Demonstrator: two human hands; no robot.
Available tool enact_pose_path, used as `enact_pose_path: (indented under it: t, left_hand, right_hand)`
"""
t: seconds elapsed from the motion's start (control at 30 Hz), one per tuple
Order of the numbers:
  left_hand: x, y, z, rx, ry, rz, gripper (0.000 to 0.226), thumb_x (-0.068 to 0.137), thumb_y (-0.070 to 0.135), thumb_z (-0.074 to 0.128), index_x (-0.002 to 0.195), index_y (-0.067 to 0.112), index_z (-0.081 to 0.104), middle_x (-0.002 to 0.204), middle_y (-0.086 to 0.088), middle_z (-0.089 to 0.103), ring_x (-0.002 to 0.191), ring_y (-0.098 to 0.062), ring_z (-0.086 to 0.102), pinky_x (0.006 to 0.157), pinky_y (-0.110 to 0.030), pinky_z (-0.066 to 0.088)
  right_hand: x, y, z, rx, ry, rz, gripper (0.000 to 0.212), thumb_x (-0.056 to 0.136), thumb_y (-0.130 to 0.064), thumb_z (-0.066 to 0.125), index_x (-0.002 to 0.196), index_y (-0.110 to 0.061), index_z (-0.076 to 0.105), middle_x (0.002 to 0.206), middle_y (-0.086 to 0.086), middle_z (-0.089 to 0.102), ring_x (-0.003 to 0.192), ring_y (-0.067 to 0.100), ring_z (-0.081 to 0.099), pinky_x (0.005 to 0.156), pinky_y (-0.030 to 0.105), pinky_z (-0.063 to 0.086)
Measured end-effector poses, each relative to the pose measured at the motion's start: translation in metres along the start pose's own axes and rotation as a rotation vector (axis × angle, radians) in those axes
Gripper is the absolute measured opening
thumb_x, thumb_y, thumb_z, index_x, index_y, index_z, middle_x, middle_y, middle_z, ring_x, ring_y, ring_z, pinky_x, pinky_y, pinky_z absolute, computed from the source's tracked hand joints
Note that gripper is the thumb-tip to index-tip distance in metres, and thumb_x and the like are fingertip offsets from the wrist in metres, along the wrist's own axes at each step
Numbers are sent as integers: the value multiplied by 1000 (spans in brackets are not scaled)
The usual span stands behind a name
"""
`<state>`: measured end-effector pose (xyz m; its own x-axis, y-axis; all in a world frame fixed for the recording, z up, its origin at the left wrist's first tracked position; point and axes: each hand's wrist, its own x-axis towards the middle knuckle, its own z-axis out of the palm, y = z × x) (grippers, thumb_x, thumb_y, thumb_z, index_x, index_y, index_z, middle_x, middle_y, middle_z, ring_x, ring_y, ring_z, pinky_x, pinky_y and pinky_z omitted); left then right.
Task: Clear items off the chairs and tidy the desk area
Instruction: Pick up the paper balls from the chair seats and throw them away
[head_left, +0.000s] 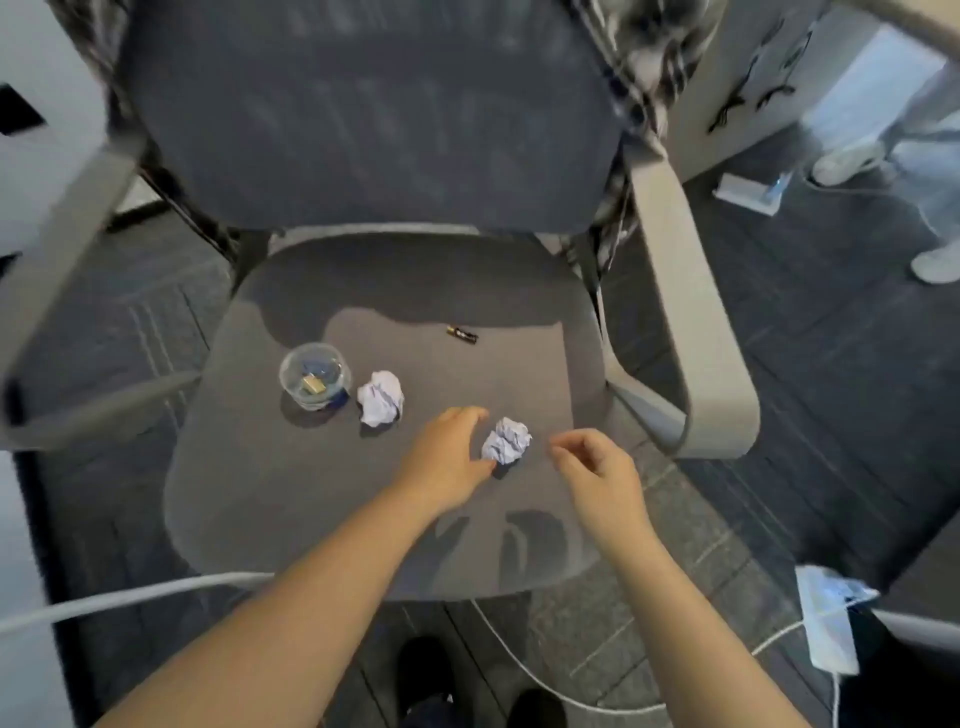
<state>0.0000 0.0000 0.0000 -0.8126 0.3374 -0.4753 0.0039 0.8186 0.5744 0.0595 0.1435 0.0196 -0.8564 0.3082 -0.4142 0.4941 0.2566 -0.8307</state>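
A grey office chair seat (270, 499) fills the middle of the view. On it lie two crumpled paper balls: one (507, 440) between my hands, another (382, 397) further left. A small clear lidded container (313, 375) with clips inside stands left of that. A black battery (462, 334) lies toward the seat's back. My left hand (447, 457) is open, fingers curved just left of the nearer paper ball, close to touching it. My right hand (597, 467) hovers right of that ball, fingers loosely curled, holding nothing.
The chair has grey armrests (691, 332) on both sides and a dark backrest (363, 114) with a checked cloth (654, 62) draped at its right. White cables (119, 597) and a power strip (826, 618) lie on the dark carpet. Another person's legs (930, 208) stand at the far right.
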Motion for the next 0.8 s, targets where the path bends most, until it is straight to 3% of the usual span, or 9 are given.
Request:
enact_pose_path:
  t: [0.13, 0.23, 0.4, 0.6, 0.7, 0.8]
  left_hand:
    - [31, -11, 29, 31, -5, 57, 72, 79, 17, 65, 141, 18, 28, 147, -9, 30, 133, -27, 32, 110, -34, 29]
    - [46, -16, 50, 118, -14, 80, 77, 78, 23, 67, 142, 28, 24, 150, -7, 23, 138, -26, 24, 112, -37, 28]
    - [52, -13, 54, 43, 112, 56, 52, 80, 11, 60, 130, 17, 45, 129, -11, 49, 120, -28, 44, 93, -27, 35]
    - [17, -15, 11, -198, 333, -37, 42, 78, 6, 63, 119, 6, 53, 118, -14, 59, 108, -27, 53, 71, -17, 29]
    - [-6, -26, -13, -254, 405, -89, 42, 78, 7, 64, 118, 7, 53, 119, -12, 60, 102, -21, 54, 68, -13, 28]
    - [-23, -42, -34, -306, 471, -140, 45, 78, 8, 65, 120, 7, 52, 123, -12, 57, 107, -26, 55, 68, -10, 26]
  right_hand:
    - [25, 41, 10, 45, 20, 38, 10, 90, -6, 49, 89, -14, 55, 76, -13, 53, 71, -2, 49, 57, 4, 40]
    - [31, 59, 14, 95, 29, 48, 10, 90, -4, 48, 90, -11, 55, 75, -9, 53, 67, -2, 52, 54, -2, 39]
    - [34, 65, 12, 152, 8, 92, 10, 91, -2, 46, 92, -8, 53, 75, -7, 53, 50, -21, 53, 47, -3, 38]
    - [29, 42, 22, 25, -22, 49, 10, 90, -8, 50, 92, -15, 55, 76, -13, 54, 72, 3, 52, 57, 6, 42]
    - [28, 18, 40, 5, -71, 30, 10, 90, -7, 49, 88, -16, 54, 74, -12, 53, 69, 2, 50, 53, 3, 40]
    - [31, -6, 66, -4, -116, 3, 12, 89, -5, 48, 89, -14, 54, 72, -10, 51, 66, 5, 47, 50, 3, 38]
